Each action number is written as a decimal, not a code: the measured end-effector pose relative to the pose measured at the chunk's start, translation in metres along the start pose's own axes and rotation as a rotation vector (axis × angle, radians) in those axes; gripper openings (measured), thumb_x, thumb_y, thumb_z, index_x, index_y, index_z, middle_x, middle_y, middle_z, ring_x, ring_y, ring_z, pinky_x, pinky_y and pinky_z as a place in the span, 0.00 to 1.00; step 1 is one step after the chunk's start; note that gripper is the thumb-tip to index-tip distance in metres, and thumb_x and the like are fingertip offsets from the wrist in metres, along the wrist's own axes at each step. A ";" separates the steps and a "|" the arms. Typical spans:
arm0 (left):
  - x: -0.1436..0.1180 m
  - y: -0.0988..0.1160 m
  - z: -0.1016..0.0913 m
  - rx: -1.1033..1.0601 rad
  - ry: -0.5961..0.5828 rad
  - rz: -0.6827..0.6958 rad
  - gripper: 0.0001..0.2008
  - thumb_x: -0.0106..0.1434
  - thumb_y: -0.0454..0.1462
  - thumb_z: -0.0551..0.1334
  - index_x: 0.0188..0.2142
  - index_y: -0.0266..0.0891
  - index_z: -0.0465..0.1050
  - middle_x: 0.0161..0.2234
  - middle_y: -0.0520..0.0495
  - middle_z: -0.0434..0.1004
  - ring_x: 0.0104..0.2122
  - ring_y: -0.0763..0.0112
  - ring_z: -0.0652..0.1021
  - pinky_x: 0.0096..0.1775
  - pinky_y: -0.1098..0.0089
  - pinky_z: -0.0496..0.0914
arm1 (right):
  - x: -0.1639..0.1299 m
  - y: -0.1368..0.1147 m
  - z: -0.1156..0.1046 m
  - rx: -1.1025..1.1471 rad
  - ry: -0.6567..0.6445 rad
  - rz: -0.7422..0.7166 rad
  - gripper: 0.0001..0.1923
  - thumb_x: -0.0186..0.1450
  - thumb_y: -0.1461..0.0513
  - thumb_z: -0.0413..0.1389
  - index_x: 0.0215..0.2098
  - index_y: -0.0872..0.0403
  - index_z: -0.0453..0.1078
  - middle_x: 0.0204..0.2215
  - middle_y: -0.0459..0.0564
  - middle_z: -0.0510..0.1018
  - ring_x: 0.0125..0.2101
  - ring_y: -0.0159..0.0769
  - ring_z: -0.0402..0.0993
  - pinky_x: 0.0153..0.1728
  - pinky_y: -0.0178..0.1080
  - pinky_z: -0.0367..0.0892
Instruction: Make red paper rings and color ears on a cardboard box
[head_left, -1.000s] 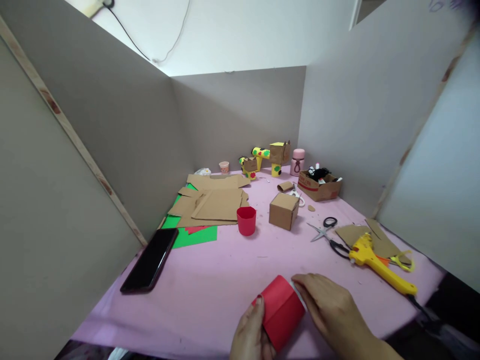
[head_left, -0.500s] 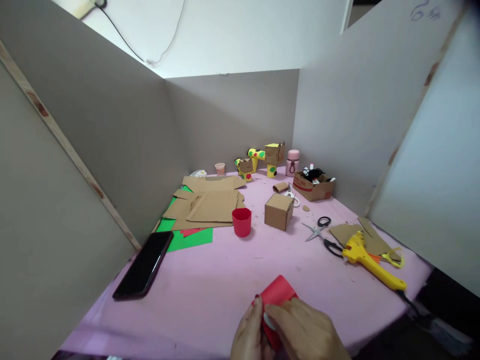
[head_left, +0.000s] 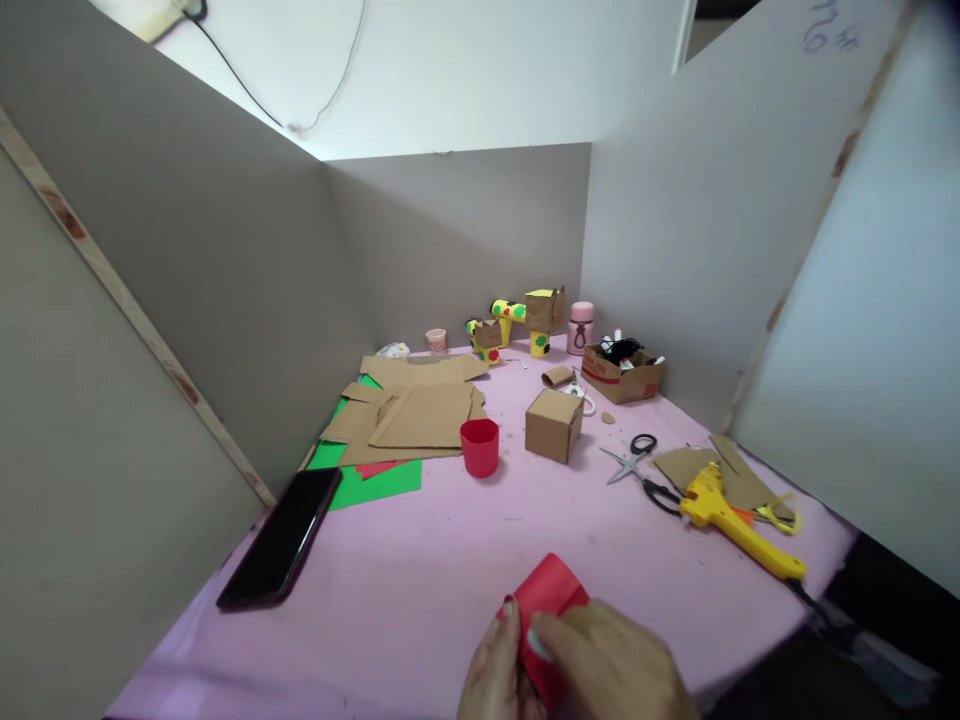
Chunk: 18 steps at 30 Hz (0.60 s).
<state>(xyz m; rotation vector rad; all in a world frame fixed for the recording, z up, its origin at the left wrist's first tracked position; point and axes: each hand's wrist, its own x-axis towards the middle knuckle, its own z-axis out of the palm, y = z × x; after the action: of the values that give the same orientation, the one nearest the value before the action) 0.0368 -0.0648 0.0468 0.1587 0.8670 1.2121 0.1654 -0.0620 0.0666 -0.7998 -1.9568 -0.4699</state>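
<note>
Gripping a red roll at the worktop's near edge

Wrapped in red paper, the roll (head_left: 551, 600) is held over the pink worktop (head_left: 420, 580). It is clamped between the left hand (head_left: 495, 675) and right hand (head_left: 611, 665), fingers closed on it.

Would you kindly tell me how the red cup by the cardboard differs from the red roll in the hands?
The red cup stands upright and untouched; the red roll lies tilted, gripped by the left hand and right hand. The cup sits mid-table, the roll at the near edge. Both are bright red.
</note>
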 end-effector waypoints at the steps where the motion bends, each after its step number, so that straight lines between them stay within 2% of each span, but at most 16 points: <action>1: -0.002 0.002 0.001 0.018 0.016 -0.021 0.16 0.44 0.40 0.73 0.31 0.35 0.74 0.34 0.41 0.82 0.47 0.52 0.76 0.50 0.61 0.68 | 0.001 -0.005 0.004 -0.015 0.024 -0.019 0.13 0.66 0.71 0.43 0.39 0.58 0.69 0.18 0.49 0.77 0.19 0.35 0.73 0.23 0.36 0.66; 3: -0.006 0.006 0.002 0.047 0.015 -0.065 0.17 0.45 0.40 0.73 0.33 0.35 0.75 0.37 0.40 0.82 0.49 0.50 0.75 0.50 0.60 0.68 | 0.002 -0.005 0.008 -0.047 0.045 -0.021 0.15 0.66 0.72 0.42 0.37 0.58 0.70 0.16 0.48 0.75 0.17 0.35 0.73 0.22 0.37 0.66; 6: -0.008 0.011 -0.002 0.075 -0.033 -0.067 0.20 0.50 0.42 0.70 0.41 0.33 0.75 0.43 0.35 0.80 0.52 0.48 0.72 0.52 0.58 0.66 | 0.002 0.014 0.002 -0.080 -0.017 0.031 0.15 0.66 0.72 0.42 0.36 0.60 0.71 0.17 0.50 0.74 0.18 0.37 0.71 0.20 0.38 0.64; 9: -0.006 0.011 -0.005 0.094 -0.022 -0.052 0.24 0.53 0.41 0.68 0.48 0.31 0.71 0.45 0.34 0.79 0.54 0.48 0.70 0.55 0.57 0.64 | 0.002 0.034 -0.009 -0.105 -0.066 0.121 0.15 0.67 0.71 0.43 0.36 0.62 0.72 0.18 0.52 0.74 0.19 0.39 0.71 0.22 0.39 0.63; 11: -0.004 0.009 -0.004 0.082 -0.037 -0.064 0.27 0.55 0.41 0.66 0.51 0.29 0.68 0.47 0.33 0.78 0.55 0.49 0.69 0.56 0.55 0.62 | 0.002 0.037 -0.012 -0.092 -0.074 0.165 0.13 0.67 0.70 0.45 0.38 0.62 0.71 0.20 0.52 0.75 0.22 0.39 0.72 0.25 0.39 0.65; 14: -0.003 0.009 0.000 0.059 -0.131 -0.123 0.28 0.57 0.44 0.64 0.52 0.26 0.67 0.48 0.32 0.76 0.56 0.48 0.69 0.57 0.54 0.60 | 0.001 0.028 -0.009 -0.027 -0.124 0.154 0.11 0.66 0.69 0.46 0.40 0.58 0.70 0.21 0.49 0.75 0.23 0.36 0.72 0.25 0.36 0.65; 16: -0.004 0.012 0.001 0.058 -0.184 -0.178 0.28 0.57 0.44 0.63 0.52 0.26 0.68 0.49 0.32 0.76 0.55 0.48 0.69 0.58 0.54 0.60 | 0.001 0.025 -0.005 -0.011 -0.162 0.154 0.14 0.66 0.69 0.44 0.36 0.56 0.72 0.20 0.48 0.74 0.21 0.37 0.71 0.22 0.37 0.63; 18: -0.006 0.019 0.001 0.042 -0.205 -0.238 0.27 0.57 0.44 0.62 0.51 0.25 0.69 0.48 0.32 0.76 0.55 0.47 0.69 0.58 0.55 0.60 | 0.002 0.032 -0.003 -0.029 -0.193 0.227 0.18 0.66 0.69 0.41 0.32 0.56 0.73 0.19 0.49 0.75 0.20 0.39 0.71 0.21 0.39 0.63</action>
<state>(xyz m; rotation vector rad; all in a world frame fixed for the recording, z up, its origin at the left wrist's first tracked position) 0.0228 -0.0625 0.0602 0.2041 0.7105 0.9384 0.1890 -0.0406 0.0700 -1.1057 -2.0071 -0.2943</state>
